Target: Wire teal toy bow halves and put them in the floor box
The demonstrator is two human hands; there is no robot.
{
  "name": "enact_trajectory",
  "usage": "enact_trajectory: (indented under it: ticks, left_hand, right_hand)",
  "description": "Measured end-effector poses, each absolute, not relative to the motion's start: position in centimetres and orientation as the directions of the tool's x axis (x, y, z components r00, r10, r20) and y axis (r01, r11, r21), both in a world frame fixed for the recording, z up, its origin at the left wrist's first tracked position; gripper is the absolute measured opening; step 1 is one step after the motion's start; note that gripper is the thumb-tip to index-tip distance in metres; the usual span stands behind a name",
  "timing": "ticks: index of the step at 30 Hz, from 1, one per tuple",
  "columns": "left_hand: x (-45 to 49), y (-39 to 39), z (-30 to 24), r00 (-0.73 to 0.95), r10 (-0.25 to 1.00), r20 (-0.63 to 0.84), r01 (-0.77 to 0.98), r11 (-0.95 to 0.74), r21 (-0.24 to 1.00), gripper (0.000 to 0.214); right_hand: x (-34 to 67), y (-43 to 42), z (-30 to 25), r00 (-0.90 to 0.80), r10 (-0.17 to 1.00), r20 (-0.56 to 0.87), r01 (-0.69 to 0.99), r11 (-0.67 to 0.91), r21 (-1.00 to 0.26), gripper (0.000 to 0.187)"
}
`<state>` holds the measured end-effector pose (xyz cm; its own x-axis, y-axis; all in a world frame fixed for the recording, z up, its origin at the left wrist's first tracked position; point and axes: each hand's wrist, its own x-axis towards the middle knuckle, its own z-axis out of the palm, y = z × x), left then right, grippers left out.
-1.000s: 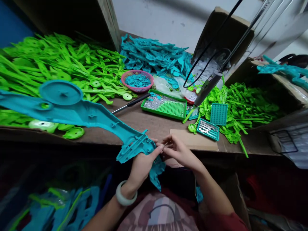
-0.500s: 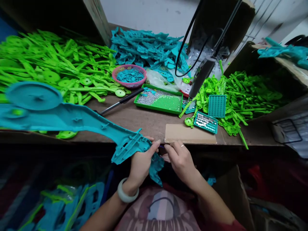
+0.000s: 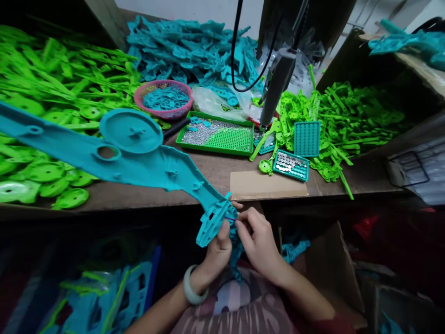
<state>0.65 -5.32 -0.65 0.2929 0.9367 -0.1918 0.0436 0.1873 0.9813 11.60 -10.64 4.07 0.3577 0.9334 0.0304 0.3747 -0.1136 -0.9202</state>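
Note:
My left hand [image 3: 219, 248] is closed round the narrow end of a long teal molded plastic part [image 3: 158, 169], thumb on top. The part stretches up to the left over the bench, with a round disc and a hole along it. Below the grip hangs a jagged teal piece [image 3: 236, 255]; whether it belongs to the same part I cannot tell. My right hand [image 3: 259, 236] pinches a thin, purple-blue strip [image 3: 231, 219] against that end. The strip is small, and fingers hide most of it.
On the bench are a pink basket [image 3: 138, 98] of small teal pieces, a green tray [image 3: 227, 149] of metal bits, a teal tray [image 3: 306, 175] of discs, and cardboard [image 3: 267, 185]. A power screwdriver [image 3: 278, 83] hangs above. Green parts [image 3: 52, 93] and teal parts [image 3: 194, 51] lie heaped behind.
The long teal part has swung and shifted right, its disc now further right. My left hand has turned and moved right, and my right hand's fingertips now touch the part's end.

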Motion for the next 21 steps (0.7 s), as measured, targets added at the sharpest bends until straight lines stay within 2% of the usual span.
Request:
enact_trajectory:
  ticks: [4,6,8,10,13,15,17,19,21]
  left_hand:
    - [0.5,-5.2,-0.4,0.333,0.929,-0.163,0.011,0.170,0.985,0.031]
    - [0.3,-5.0,0.1,0.385,0.912,-0.141,-0.011,0.157,0.987,0.023]
    - [0.1,-4.9,0.6,0.396,0.905,-0.158,-0.026,0.183,0.983,0.020]
    - [0.1,-4.8,1.0,0.355,0.915,-0.189,-0.031,0.214,0.976,0.018]
    - [0.2,-4.5,1.2,0.283,0.934,-0.218,-0.018,0.232,0.973,0.020]
    - [0.1,-4.4,1.1,0.265,0.939,-0.220,-0.033,0.237,0.971,0.024]
    - [-0.1,-4.4,0.8,0.296,0.931,-0.211,-0.050,0.236,0.971,0.034]
    - [-0.4,-4.7,0.4,0.360,0.909,-0.210,-0.071,0.251,0.965,0.052]
    - [-0.8,-5.0,-0.2,0.398,0.891,-0.218,-0.069,0.266,0.961,0.074]
  right_hand:
    - [13.4,-11.0,3.1,0.429,0.892,-0.144,0.118,-0.214,-0.970,0.014]
    - [14.2,-10.9,2.5,0.377,0.902,-0.212,0.017,-0.235,-0.972,0.015]
    - [14.4,-10.8,2.1,0.269,0.930,-0.250,-0.005,-0.258,-0.966,0.017]
    - [14.3,-10.7,1.8,0.219,0.951,-0.219,0.054,-0.236,-0.970,0.018]
    - [14.1,-10.8,1.4,0.257,0.966,0.002,0.300,-0.078,-0.951,0.017]
    - [14.3,-11.0,1.1,0.248,0.954,0.167,0.511,0.017,-0.859,0.019]
    - [14.8,-11.3,0.9,0.254,0.932,0.258,0.644,0.036,-0.764,0.021]
    - [15.1,-11.7,1.1,0.350,0.895,0.277,0.649,-0.018,-0.760,0.020]
    - [14.9,-12.3,1.7,0.452,0.859,0.240,0.560,-0.064,-0.826,0.018]
